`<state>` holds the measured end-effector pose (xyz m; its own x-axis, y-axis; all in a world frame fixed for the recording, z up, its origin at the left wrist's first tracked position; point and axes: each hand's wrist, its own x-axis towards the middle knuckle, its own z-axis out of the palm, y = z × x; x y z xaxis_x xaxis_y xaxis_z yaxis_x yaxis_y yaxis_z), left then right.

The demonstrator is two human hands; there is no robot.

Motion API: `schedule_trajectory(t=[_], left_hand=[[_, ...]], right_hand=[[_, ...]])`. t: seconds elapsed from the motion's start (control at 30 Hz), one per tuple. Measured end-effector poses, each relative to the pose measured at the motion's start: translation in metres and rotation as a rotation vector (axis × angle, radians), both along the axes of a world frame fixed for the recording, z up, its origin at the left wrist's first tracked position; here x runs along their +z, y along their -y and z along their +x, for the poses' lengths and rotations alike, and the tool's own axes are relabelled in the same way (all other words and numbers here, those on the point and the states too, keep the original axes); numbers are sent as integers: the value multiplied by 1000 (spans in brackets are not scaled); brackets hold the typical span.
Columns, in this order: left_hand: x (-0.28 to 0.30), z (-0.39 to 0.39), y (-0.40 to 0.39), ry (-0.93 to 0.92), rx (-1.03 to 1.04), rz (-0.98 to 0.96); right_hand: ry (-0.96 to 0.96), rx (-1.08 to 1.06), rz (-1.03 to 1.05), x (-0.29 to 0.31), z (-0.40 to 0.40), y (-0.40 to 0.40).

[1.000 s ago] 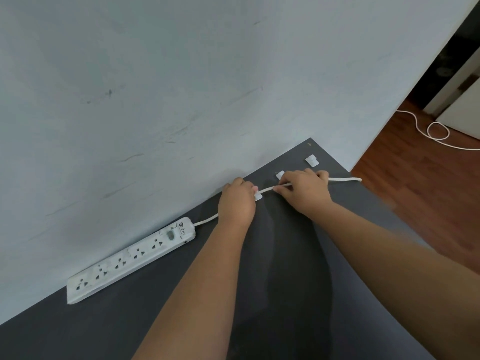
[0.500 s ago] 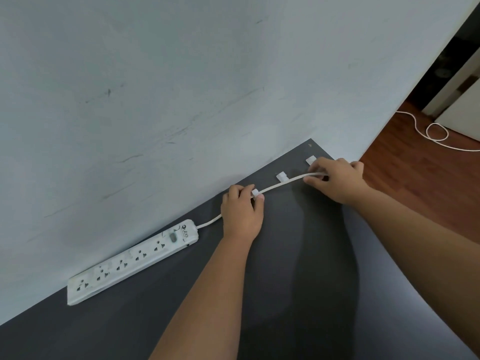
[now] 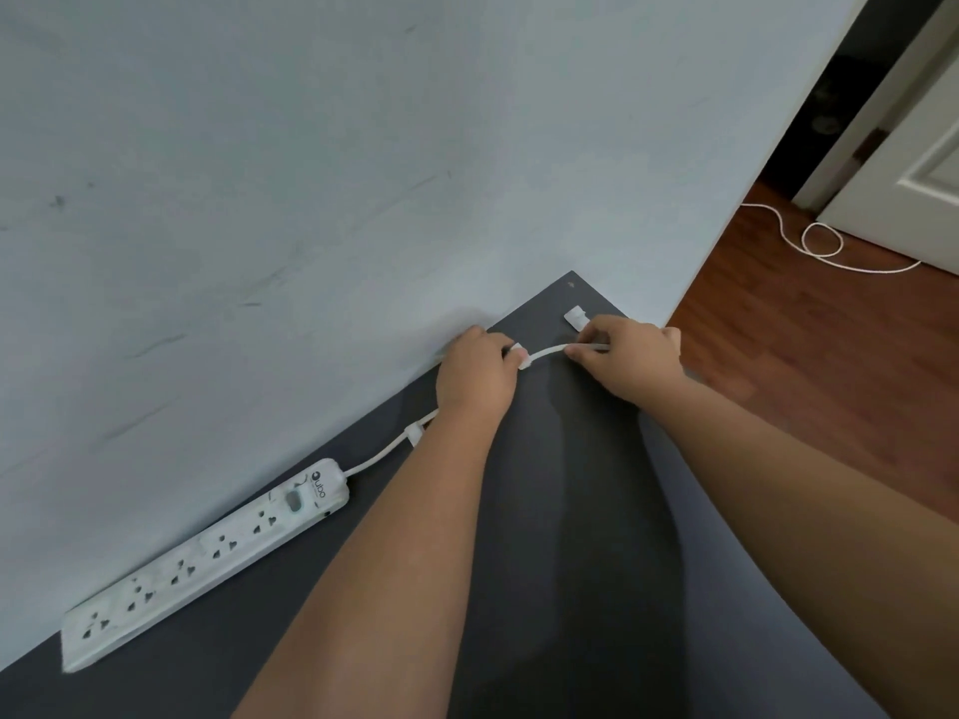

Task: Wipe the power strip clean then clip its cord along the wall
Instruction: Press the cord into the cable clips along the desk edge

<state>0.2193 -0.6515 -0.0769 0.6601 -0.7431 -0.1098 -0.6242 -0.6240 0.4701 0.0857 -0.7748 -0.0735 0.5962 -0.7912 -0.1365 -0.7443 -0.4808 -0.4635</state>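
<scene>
A white power strip lies on the dark grey surface along the pale wall. Its white cord runs right through a first white clip, then under my left hand. The fingers of that hand press on a second clip. Just to the right, my right hand pinches the cord and holds it slightly raised. A third clip sits empty near the surface's far corner.
The grey surface ends at the right, with wooden floor beyond. A white cable lies looped on that floor by a white door. The wall stands close behind the clips.
My left hand has shifted right from the first clip to the second. The cord now sits in the first clip. My right hand stays on the cord near the third clip.
</scene>
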Motion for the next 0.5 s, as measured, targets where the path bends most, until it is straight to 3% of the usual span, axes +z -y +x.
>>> schedule_trajectory(t=[0.3,0.5], left_hand=[[-14,-10,3,108,27,-96],[-22,-12,-9,4,51,-236]], right_hand=[[-23,-84,30,5,18,3],[161,-77,106,6,6,9]])
